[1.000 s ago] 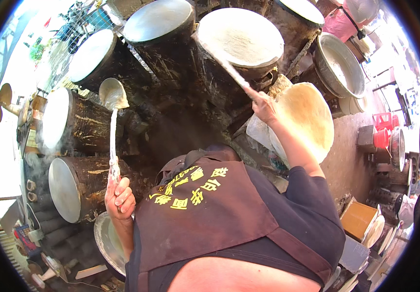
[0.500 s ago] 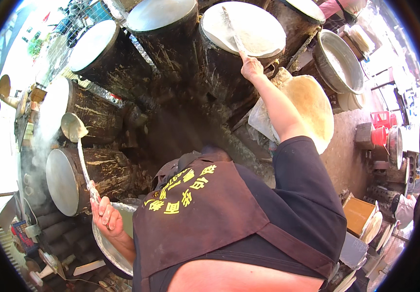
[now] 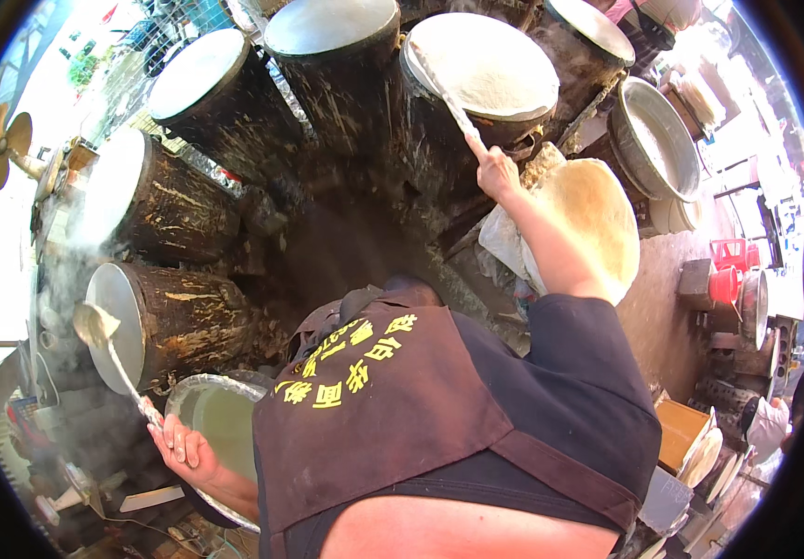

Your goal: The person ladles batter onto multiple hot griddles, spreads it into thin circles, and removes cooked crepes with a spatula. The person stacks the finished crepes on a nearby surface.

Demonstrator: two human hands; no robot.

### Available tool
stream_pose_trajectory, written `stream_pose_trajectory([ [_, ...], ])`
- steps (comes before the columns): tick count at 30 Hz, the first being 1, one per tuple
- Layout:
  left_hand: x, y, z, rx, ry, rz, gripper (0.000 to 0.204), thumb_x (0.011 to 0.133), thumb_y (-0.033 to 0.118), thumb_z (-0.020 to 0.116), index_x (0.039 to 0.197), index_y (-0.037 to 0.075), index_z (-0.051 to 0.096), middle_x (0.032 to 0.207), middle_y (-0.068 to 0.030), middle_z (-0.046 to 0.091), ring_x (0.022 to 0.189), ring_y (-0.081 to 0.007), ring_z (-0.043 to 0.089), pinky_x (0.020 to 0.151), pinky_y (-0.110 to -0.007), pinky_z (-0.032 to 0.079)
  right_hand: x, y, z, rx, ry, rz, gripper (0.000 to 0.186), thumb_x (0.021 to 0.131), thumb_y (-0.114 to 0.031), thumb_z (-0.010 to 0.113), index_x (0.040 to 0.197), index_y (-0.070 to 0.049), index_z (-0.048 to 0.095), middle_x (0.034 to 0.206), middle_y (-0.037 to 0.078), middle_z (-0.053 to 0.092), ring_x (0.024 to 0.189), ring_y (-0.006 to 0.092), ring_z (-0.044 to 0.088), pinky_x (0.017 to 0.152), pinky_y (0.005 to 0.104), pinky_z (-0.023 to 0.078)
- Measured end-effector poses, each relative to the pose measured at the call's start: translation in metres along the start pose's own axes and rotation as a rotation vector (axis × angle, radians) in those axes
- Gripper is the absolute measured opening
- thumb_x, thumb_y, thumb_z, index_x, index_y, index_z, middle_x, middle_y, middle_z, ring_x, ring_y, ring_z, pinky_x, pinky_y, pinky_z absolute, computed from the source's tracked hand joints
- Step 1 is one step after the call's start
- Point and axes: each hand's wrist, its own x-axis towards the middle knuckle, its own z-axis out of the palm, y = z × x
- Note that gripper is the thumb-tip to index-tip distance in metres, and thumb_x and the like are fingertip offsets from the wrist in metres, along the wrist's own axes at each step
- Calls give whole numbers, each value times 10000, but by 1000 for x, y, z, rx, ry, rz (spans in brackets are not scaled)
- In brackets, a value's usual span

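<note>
My left hand (image 3: 183,443) is closed round the batter-coated handle of a metal ladle (image 3: 95,326), whose bowl is over the left edge of the lower-left round griddle (image 3: 127,349) on a dark drum. Below it, beside my hand, is a metal basin of pale greenish liquid (image 3: 225,429). My right hand (image 3: 497,172) grips a long pale stick (image 3: 447,98) with the index finger along it; the stick lies across the large white-topped griddle (image 3: 490,70). Below that hand sits a broad tan round tray (image 3: 598,224) with pale cloth or sheeting (image 3: 504,242) beside it.
Other drum griddles (image 3: 327,28) ring the dark middle, with steam at the left. A grey basin (image 3: 658,140) stands at right, with red containers (image 3: 726,284) and a cardboard-coloured box (image 3: 677,429) beyond. A fan (image 3: 6,144) is at far left; a person in pink (image 3: 644,14) is at top right.
The ladle has swung down and left to the lower-left griddle as my left hand moved left. The stick moved up onto the top griddle, then my right hand drew slightly down and right.
</note>
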Motion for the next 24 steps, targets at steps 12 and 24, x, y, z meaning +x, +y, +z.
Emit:
stream_pose_trajectory([
  [12,-52,66,-73,-4,205,286,236,1012,115,416,1167,-62,401,701,-27,380,421,-53,333,309,-183,292,-19,35,1,56,80,258,717,778,-36,514,1424,-317,380,930,239,643,899,400,645,817,474,511],
  [24,-48,79,-117,-87,348,291,256,1007,135,444,775,60,367,612,7,333,404,-51,254,329,-186,251,-64,16,-8,29,-51,143,710,799,-29,507,1431,-330,385,975,243,596,895,405,627,821,475,500],
])
